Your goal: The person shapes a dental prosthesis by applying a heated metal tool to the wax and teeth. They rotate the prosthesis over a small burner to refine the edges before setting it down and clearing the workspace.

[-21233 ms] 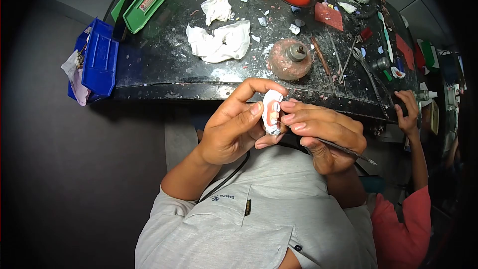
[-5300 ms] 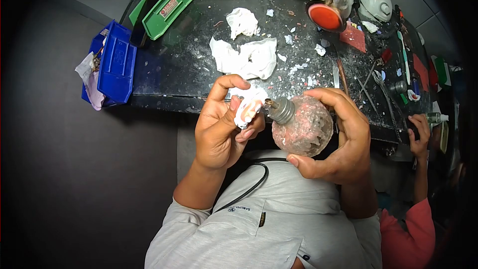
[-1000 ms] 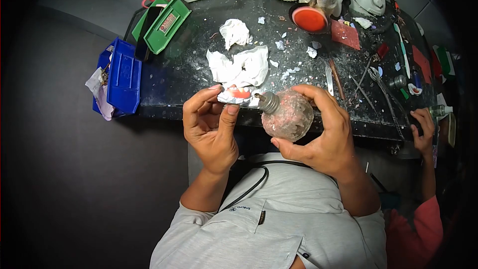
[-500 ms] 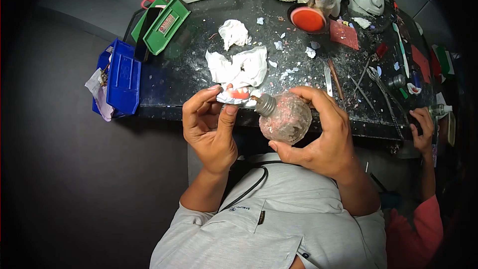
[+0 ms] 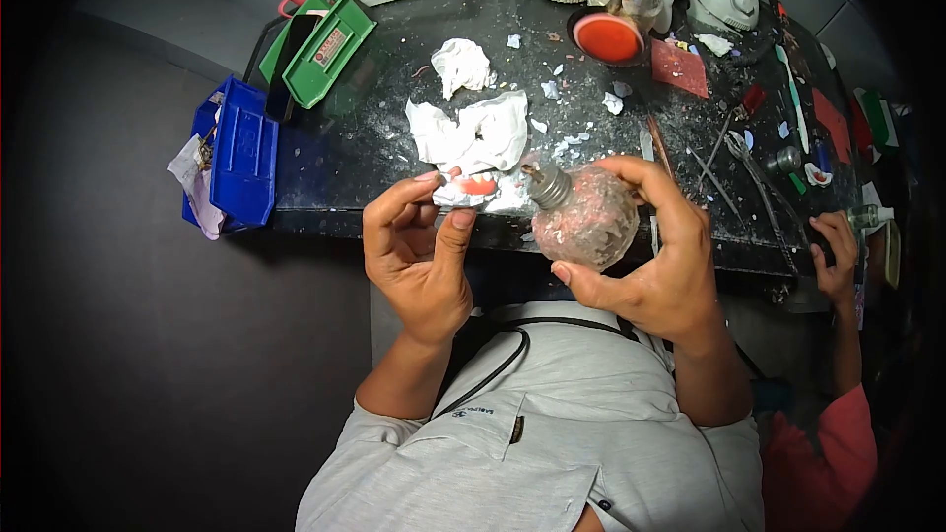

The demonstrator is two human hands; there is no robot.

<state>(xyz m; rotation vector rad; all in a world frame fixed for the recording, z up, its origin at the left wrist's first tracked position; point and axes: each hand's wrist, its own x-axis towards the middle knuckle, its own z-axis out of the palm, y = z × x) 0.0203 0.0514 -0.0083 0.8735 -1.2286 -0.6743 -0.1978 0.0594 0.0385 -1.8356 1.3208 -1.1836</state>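
My left hand (image 5: 419,271) pinches a dental cast (image 5: 455,196) of white plaster between thumb and fingertips. On the cast sits pink wax (image 5: 479,187) with a row of white teeth. My right hand (image 5: 675,261) grips a round glass spirit lamp (image 5: 588,222) crusted with pinkish wax, thumb below and fingers above. The lamp is tilted, its metal neck (image 5: 550,185) and wick pointing up and left toward the cast, with a gap between them. Whether a flame burns is not clear. Behind the cast lies crumpled white tissue (image 5: 503,128) on the black table (image 5: 374,163).
At left are a blue bin (image 5: 246,158) and a green bin (image 5: 330,49). A red-topped round container (image 5: 609,37) stands at the back. Metal tools (image 5: 759,172), pink wax sheets (image 5: 680,69) and plaster scraps lie right. Another person's hand (image 5: 836,251) rests at the right edge.
My right hand has moved the spirit lamp right and slightly upward, widening its gap from the cast. The cast has shifted very slightly right in my left hand.
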